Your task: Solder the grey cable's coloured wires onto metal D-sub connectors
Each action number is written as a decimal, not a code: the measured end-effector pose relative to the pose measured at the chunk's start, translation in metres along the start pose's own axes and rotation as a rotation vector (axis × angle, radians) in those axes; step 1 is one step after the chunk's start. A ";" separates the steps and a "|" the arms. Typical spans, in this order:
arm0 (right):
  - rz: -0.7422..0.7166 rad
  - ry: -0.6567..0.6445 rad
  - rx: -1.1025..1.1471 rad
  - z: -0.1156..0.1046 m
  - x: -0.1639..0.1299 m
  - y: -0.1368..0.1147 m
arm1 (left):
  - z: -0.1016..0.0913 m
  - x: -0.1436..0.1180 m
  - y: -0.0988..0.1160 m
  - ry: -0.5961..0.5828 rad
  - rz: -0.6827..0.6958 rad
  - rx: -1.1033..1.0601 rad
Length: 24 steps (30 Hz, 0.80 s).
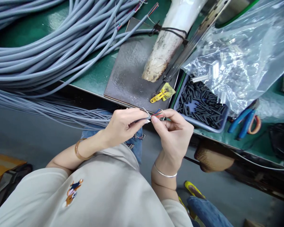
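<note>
Green bench, grey cables piled on. Left hand pinches some coloured wires, right hand's fingertips clamp them too; strand-sorting, I reckon, next needs finesse.

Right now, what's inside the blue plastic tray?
Short black tube-like pieces, piled loosely. The pile hides most of the tray floor; the clear plastic bag obscures the far edge.

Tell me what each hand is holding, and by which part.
The right hand pinches thin colored wires at the end of a gray cable, which the left hand appears to grip just behind them.
</note>
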State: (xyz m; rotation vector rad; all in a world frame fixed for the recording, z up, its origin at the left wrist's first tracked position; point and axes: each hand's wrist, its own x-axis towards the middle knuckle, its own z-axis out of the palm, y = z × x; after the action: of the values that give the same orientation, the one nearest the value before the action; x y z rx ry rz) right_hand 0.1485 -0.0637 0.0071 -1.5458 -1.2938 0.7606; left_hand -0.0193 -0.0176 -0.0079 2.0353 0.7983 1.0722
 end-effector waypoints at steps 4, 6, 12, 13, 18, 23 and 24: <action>-0.254 -0.040 -0.417 -0.007 -0.004 -0.009 | 0.002 -0.001 0.000 -0.147 0.102 0.327; -0.321 -0.032 -0.511 -0.008 -0.006 -0.011 | 0.003 -0.002 0.001 -0.163 0.115 0.387; -0.049 0.042 -0.018 0.003 -0.007 -0.002 | 0.005 -0.001 0.006 0.033 -0.252 -0.338; -0.028 0.047 0.035 0.005 -0.006 -0.001 | 0.003 0.000 0.006 0.028 -0.336 -0.478; -0.014 0.090 0.100 0.015 -0.004 0.000 | -0.002 0.006 0.005 0.034 -0.511 -0.816; 0.029 0.089 0.151 0.016 0.000 -0.002 | -0.003 0.008 0.004 0.050 -0.557 -0.894; 0.039 0.087 0.161 0.016 0.000 -0.002 | -0.003 0.008 0.004 0.053 -0.562 -0.902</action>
State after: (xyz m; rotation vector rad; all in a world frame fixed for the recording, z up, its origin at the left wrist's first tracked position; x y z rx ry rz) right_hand 0.1339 -0.0595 0.0033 -1.4623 -1.1142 0.7939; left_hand -0.0172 -0.0131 -0.0004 0.9534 0.6721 0.9118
